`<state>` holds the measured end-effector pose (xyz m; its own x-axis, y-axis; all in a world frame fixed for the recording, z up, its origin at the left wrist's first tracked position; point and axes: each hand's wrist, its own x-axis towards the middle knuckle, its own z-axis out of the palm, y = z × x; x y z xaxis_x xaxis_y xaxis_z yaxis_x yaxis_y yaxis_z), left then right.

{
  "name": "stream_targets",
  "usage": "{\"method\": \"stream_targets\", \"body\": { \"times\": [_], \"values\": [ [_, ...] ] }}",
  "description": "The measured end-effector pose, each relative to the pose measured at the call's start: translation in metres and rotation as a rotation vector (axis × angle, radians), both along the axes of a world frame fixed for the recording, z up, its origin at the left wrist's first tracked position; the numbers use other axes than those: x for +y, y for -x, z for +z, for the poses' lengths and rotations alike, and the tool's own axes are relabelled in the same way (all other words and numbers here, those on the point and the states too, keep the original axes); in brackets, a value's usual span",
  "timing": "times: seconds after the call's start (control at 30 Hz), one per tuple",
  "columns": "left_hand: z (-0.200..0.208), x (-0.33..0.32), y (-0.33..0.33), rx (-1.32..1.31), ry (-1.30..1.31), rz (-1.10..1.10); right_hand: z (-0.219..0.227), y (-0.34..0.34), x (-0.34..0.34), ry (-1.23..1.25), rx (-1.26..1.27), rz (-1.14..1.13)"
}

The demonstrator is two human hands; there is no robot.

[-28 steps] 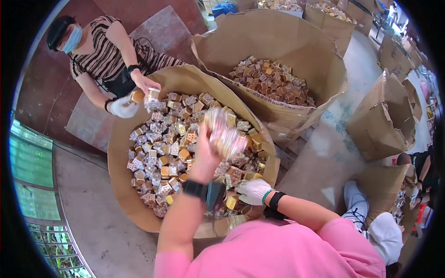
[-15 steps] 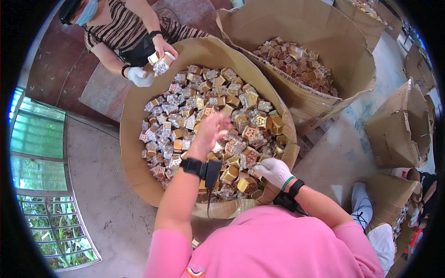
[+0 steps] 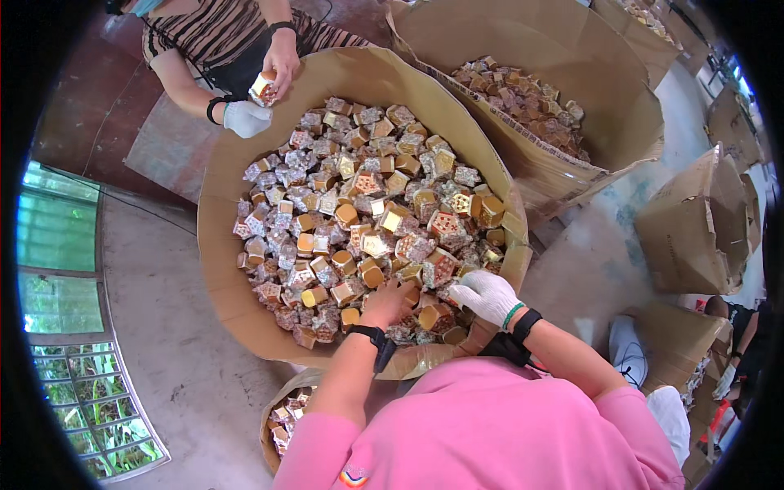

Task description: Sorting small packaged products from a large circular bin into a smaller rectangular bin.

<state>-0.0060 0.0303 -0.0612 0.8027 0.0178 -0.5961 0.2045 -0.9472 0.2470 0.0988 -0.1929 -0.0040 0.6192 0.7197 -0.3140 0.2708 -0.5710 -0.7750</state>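
A large round-walled cardboard bin (image 3: pixel 222 278) in front of me is filled with small gold and white house-shaped pieces (image 3: pixel 376 245), many in clear crinkled wrap. My bare left hand (image 3: pixel 387 304) lies on the pieces at the bin's near side, its fingers apart and pointing down among them. My right hand (image 3: pixel 485 297), in a white glove, is over the near right of the heap. Its fingers are curled together, and what they hold, if anything, is hidden.
Across the bin, another person's hands (image 3: pixel 263 104), one gloved, hold a wrapped piece. A second cardboard bin (image 3: pixel 608 106) with more pieces stands behind at the right. A smaller container (image 3: pixel 273 449) of pieces is by my left arm. An open carton (image 3: pixel 682 237) stands at the right.
My left hand has come back from the middle of the heap to its near edge. The right hand has barely moved. The other person's hands have drawn together around a piece.
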Motion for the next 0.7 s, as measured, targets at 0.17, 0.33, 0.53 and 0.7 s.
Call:
{"method": "stream_targets", "body": {
  "times": [0.17, 0.33, 0.53, 0.7],
  "values": [
    [-0.007, -0.001, 0.002, -0.013, 0.019, -0.012, -0.004, 0.002, 0.002, -0.031, -0.055, 0.037],
    [-0.024, 0.02, 0.019, -0.138, 0.097, 0.357, -0.016, 0.005, 0.001, -0.048, -0.155, 0.035],
    [0.007, 0.026, 0.001, -0.502, 0.236, 0.483, -0.028, 0.006, 0.002, -0.008, -0.189, 0.05],
    [0.032, -0.015, -0.015, 0.109, 0.149, -0.023, -0.03, 0.006, 0.002, -0.012, -0.187, 0.042]
  ]
}}
